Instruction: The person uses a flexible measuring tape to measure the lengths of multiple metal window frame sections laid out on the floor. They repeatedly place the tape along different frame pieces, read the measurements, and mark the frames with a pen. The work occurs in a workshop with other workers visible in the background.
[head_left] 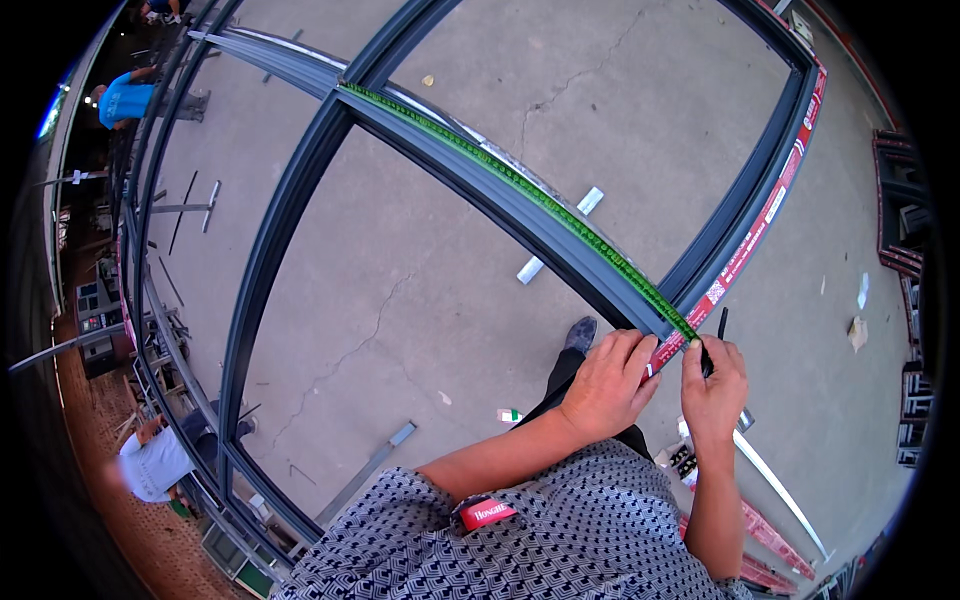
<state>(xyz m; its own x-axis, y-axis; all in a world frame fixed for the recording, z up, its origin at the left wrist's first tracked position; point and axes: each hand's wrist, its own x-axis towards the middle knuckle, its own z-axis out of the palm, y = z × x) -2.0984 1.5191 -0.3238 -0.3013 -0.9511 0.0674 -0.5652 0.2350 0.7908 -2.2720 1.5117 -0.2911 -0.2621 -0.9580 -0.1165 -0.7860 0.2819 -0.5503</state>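
A large dark grey metal window frame [290, 210] spreads in front of me, with red printed film along its outer right edge. Along its grey crossbar [470, 160] lies the green blade of a tape measure [560, 215], drawn out from the far joint to the near edge. My right hand [714, 395] is closed around the tape measure's dark case, mostly hidden by the fingers, the thumb by the blade at the film-covered edge. Just left of it, my left hand [607, 388] curls its fingers over the frame's near edge, beside the crossbar's end.
Concrete floor [390, 300] with cracks shows through the openings. A short metal bar [530, 270] lies beneath the crossbar. One person in blue [125, 100] stands far left, another in a pale shirt [160, 465] nearer left. More dark frames [898, 200] stand at right.
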